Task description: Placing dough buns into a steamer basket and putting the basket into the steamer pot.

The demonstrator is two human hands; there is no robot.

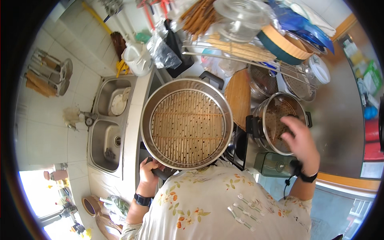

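A wide steel steamer tray (146,120) with a perforated bottom is in front of my body. A slatted straw-coloured mat (188,126) lines it. My left hand (149,173) is closed round its near black handle, while its other handle points away at the far right. Over to the right, a smaller steel steamer pot (262,120) with black handles and a perforated insert stands on the counter. My right hand (303,145) reaches across its near right rim, fingers apart and holding nothing. Whether those fingers touch the rim I cannot tell.
A steel double sink (93,160) lies left. Behind the steamer tray are a white jug (137,59), a wooden board (239,98) and a wire rack (248,60) loaded with glass bowls and chopsticks. A green-grey container (274,164) stands just near the smaller pot.
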